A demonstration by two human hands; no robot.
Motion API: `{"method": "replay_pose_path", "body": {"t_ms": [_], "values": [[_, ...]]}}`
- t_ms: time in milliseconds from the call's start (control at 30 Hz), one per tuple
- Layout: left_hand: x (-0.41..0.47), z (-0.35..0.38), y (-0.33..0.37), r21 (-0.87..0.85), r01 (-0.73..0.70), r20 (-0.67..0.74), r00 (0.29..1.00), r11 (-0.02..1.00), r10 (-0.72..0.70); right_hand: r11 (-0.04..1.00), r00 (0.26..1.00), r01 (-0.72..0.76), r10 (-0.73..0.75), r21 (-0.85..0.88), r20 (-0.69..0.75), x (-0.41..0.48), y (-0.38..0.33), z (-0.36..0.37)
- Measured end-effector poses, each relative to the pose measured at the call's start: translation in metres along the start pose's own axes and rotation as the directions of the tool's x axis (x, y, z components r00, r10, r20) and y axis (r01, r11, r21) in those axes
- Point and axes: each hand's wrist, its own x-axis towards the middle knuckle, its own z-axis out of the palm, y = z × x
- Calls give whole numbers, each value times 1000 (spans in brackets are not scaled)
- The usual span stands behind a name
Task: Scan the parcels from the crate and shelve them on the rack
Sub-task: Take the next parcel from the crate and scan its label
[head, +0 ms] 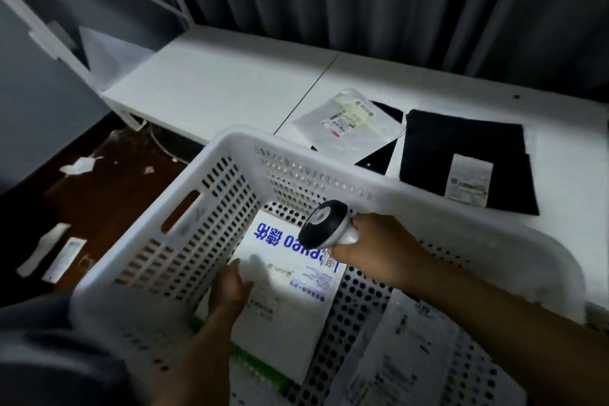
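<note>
The white parcel with blue print lies flat on the floor of the perforated white crate, lit brightly. The left hand grips its left edge, fingers curled over it. The right hand is wrapped round a scanner held just above the parcel. A second pale parcel lies beside it. On the counter beyond rest a black parcel and a white bag

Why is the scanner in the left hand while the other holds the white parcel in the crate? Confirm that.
Wrong: the head view shows the scanner in the right hand; the left hand holds the white parcel in the crate.
</note>
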Motion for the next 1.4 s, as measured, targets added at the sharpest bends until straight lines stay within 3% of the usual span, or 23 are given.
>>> {"method": "replay_pose_path", "body": {"t_ms": [133,300,667,833,967,1133,1233,1400], "values": [[16,17,-27,175,116,130,982,978,-140,1000,1000,7,-7,-1,-12,15,-1,22],[37,31,-36,261,210,232,934,942,-272,1000,1000,-1,1,-12,15,29,-1,34],[32,37,-38,433,180,264,911,883,-316,1000,1000,-22,22,-12,12,28,0,31],[22,41,-26,345,198,234,929,918,-288,1000,1000,10,-10,-15,-4,24,-2,26],[20,49,-32,374,263,276,884,890,-377,1000,1000,19,-20,-17,-24,22,-2,22],[23,47,-34,335,195,266,919,922,-291,1000,1000,11,-11,-27,-9,23,1,24],[23,48,-40,302,232,290,902,925,-321,999,1000,9,-9,-45,-4,24,1,26],[19,43,-34,105,225,290,925,969,-247,998,1000,1,0,-60,16,26,2,29]]}}
